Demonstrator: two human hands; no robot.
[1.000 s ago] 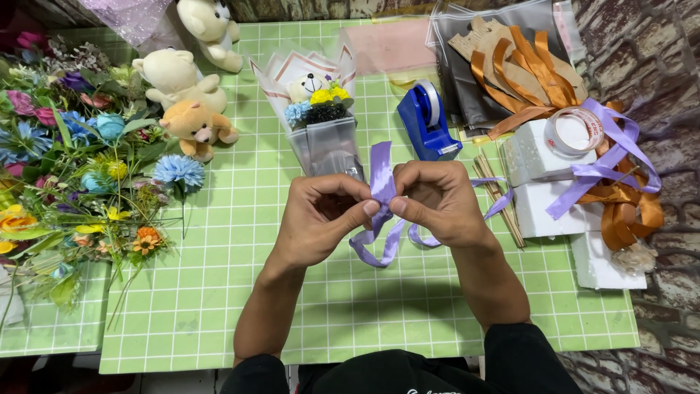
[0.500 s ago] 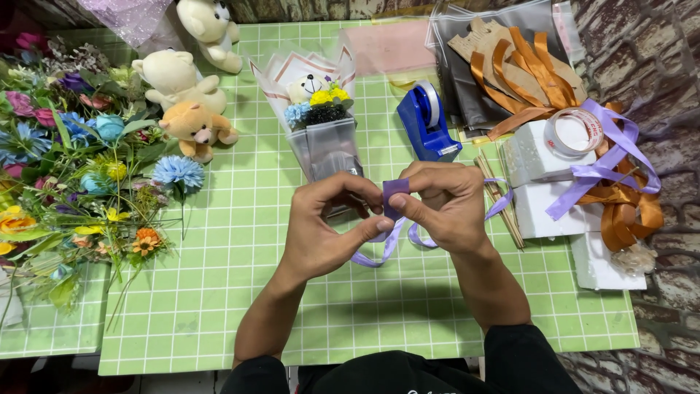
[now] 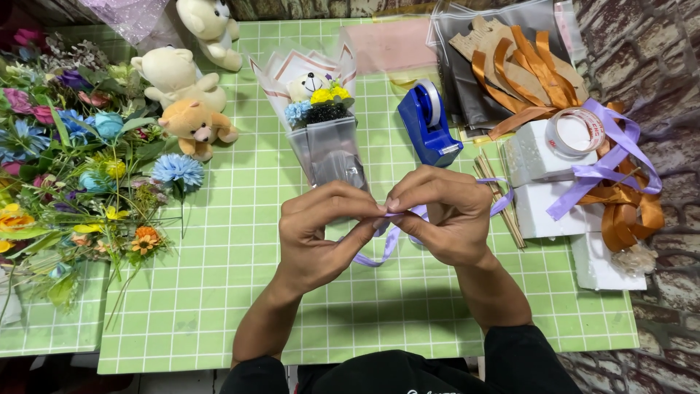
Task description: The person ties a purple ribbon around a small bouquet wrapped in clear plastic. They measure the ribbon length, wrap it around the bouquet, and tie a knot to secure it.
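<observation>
My left hand [image 3: 324,233] and my right hand [image 3: 441,215] meet over the middle of the green gridded mat [image 3: 219,292]. Both pinch a thin lilac ribbon [image 3: 379,248] between fingertips; a loop of it hangs below my hands and a strand trails off to the right. Just beyond my hands lies a small wrapped bouquet [image 3: 321,124] with a tiny bear, yellow and blue flowers, and a grey-black base.
A blue tape dispenser [image 3: 429,124] sits behind my right hand. Wooden sticks [image 3: 499,197], white foam blocks [image 3: 536,157], a tape roll [image 3: 576,131], and orange and lilac ribbons [image 3: 620,197] crowd the right. Plush bears [image 3: 182,95] and artificial flowers [image 3: 73,168] fill the left.
The ribbon loops that stood up between my fingers have been pulled down and in. My hands have closed together, fingertips now touching around the ribbon.
</observation>
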